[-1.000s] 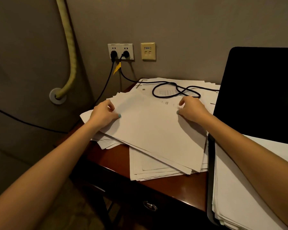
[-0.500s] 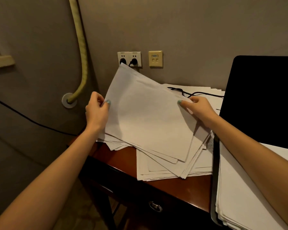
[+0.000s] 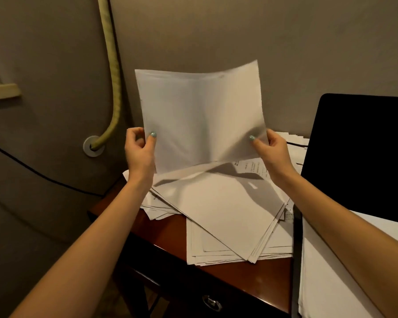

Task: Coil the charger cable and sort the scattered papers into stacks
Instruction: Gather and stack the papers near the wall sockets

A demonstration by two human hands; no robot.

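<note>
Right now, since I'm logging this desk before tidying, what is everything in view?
held sheets: count unclear, white, upright above the table
scattered papers: many, white, fanned on the table
table: one, reddish-brown wood, below centre
drawer handle: one, metal, table front
laptop: one, black, right, open
paper stack: one, white, on laptop base
charger cable: one, black, on papers beside right hand
wall cable: one, black, left wall
pipe: one, yellowish, entering left wall
left hand: one, pinches held sheets' left edge
right hand: one, pinches their right edge
</note>
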